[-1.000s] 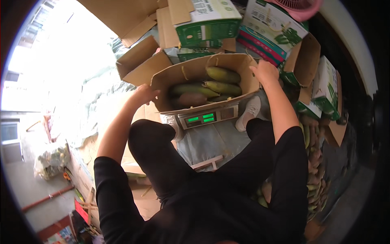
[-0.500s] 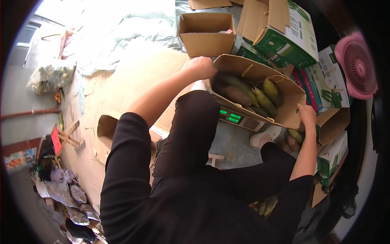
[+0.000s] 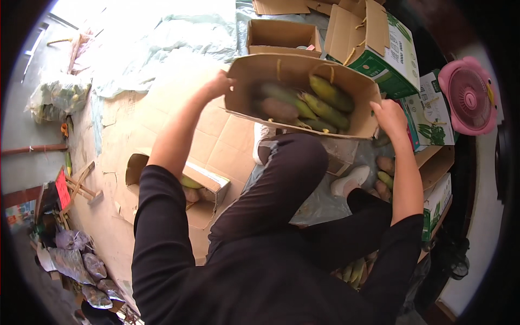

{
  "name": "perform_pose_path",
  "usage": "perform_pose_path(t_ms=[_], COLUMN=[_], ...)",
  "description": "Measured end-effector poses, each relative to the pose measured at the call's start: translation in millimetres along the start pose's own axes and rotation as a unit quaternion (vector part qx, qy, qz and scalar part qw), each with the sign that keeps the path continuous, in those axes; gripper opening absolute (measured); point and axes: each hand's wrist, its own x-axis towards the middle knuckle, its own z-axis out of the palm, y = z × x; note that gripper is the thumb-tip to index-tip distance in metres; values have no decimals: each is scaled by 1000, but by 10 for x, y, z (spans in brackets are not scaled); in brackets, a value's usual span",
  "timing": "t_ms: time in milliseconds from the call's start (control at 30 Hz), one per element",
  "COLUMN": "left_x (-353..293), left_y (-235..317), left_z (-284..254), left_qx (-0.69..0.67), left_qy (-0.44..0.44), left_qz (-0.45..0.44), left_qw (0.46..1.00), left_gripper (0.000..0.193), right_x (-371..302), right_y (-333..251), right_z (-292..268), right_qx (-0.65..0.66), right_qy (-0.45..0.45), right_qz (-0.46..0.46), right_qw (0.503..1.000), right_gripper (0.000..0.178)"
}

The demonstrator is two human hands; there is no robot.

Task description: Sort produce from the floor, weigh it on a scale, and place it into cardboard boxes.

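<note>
With both hands I hold up an open cardboard box [image 3: 346,77] that has yellow cord handles. My left hand [image 3: 220,85] is closed on its left end and my right hand [image 3: 388,115] grips the right rim. The box tilts toward me, showing long green vegetables [image 3: 327,112] and a brown potato-like root [image 3: 280,110] inside. Part of the load at the left is blurred and in shadow. The box hangs beyond my bent knee, above the scale [image 3: 340,153], which it mostly covers.
An open cardboard box [image 3: 284,33] stands ahead, beside a green-and-white carton [image 3: 392,67]. A pink fan [image 3: 469,96] is at the right. Another box holding vegetables [image 3: 208,187] lies to my left on flattened cardboard [image 3: 179,116]. Loose roots [image 3: 385,164] lie near my right foot.
The box of vegetables has risen off the scale and moved left, held in both hands. The scale's lit green digits are now out of sight. My left knee has shifted right.
</note>
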Motion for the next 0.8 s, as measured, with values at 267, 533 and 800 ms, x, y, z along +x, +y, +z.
perform_pose_path(t_ms=[267,533,800], left_x=[-1284,-2277,-2666], left_y=[-928,-2137,-2259], left_z=[-274,54,586], left_qx=[-74,80,74], left_qy=[149,41,96], left_qz=[-273,-358,-488], left_qw=[948,929,864], left_gripper=[34,40,34], right_x=[13,-528,-1109], right_y=[-1622,-2894,-3273], right_z=[165,848,1336], right_qx=[4,81,61], right_qy=[13,-137,-341], right_qz=[-110,-165,-273], right_qw=[994,973,897], right_gripper=[34,36,39])
